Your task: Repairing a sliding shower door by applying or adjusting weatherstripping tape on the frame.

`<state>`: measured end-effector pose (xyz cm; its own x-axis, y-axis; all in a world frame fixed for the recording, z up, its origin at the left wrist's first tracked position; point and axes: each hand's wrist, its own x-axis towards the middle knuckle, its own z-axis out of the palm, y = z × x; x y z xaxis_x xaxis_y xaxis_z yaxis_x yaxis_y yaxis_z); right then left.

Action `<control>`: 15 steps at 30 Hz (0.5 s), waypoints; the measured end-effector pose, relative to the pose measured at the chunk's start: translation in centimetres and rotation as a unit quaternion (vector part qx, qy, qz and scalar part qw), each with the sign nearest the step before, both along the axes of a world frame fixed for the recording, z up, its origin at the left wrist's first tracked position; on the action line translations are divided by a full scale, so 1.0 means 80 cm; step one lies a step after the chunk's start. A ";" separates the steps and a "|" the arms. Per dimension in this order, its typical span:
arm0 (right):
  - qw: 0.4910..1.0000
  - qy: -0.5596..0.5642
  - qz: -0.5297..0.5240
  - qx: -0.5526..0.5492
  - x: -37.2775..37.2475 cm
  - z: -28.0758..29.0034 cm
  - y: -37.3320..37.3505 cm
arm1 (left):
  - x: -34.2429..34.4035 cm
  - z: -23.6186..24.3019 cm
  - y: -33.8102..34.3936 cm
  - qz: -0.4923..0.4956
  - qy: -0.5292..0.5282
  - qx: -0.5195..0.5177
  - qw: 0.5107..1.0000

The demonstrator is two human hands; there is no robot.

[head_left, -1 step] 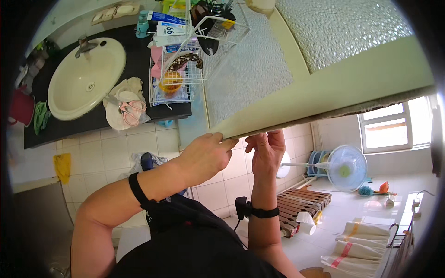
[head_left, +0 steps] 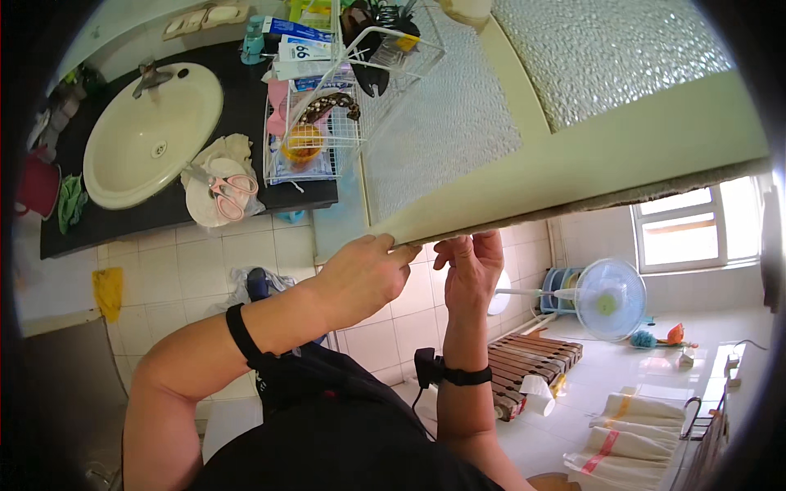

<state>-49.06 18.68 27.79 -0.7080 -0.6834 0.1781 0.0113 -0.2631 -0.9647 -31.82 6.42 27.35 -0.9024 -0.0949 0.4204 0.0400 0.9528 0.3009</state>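
Tiled room, head view: sink [head_left: 123,168] in a black counter [head_left: 74,239] at left, scissors [head_left: 233,192] near it, fan [head_left: 610,299] at right. Pale door [head_left: 589,168] with bumpy glass [head_left: 442,123] spans the upper right, fuzzy strip [head_left: 630,196] along its lower edge. Left hand [head_left: 360,274] and right hand [head_left: 473,270], fingers bent and narrow, sit side by side at that edge; cannot tell if either grips anything.

Large dark digits stand on a white package [head_left: 306,48]. Pale print runs along the blue tube [head_left: 296,30] next to it, too small to read. The black shirt [head_left: 319,434] bears small white marks at its side, likewise unreadable.
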 end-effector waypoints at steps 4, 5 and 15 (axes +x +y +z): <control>1.000 0.022 0.001 0.006 -0.001 -0.001 0.000 | 0.003 -0.002 -0.002 -0.010 -0.002 0.009 1.000; 1.000 0.027 0.008 0.001 -0.002 -0.003 0.001 | 0.004 -0.002 -0.002 -0.008 0.001 0.013 1.000; 0.999 0.047 -0.014 -0.016 0.002 -0.011 0.000 | 0.008 -0.018 -0.003 -0.034 -0.038 0.040 0.998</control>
